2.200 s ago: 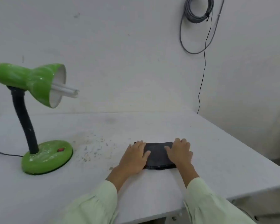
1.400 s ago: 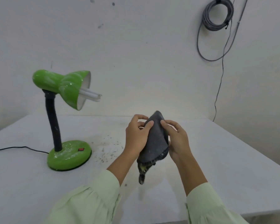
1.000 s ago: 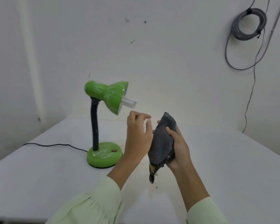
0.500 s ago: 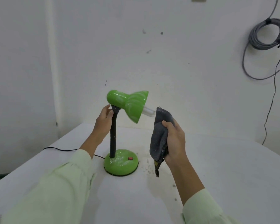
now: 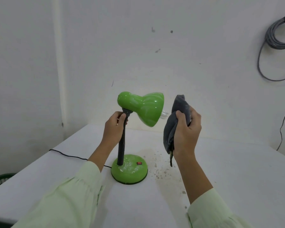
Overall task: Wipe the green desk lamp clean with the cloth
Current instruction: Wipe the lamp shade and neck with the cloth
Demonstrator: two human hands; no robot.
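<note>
**Lamp gripped by the neck, cloth raised beside the shade**

I am watching my left hand closing around the black flexible neck of the green desk lamp, its fingers wrapping the neck just under the shade. The lamp is standing upright on the white counter, its round green base sitting below and slightly right of that hand, a small red switch showing on top. The base is looking speckled with pale dust.

My right hand is clamping the dark grey cloth, bunched and hanging upright, thumb pressing across its front. The cloth is hovering just right of the shade's open mouth, near the white bulb tip; I cannot tell whether it is touching the bulb.

Dark specks are lying scattered on the counter beneath my right hand. A black cord is trailing off below and left of my left hand. Pale green sleeves are covering both forearms.
</note>
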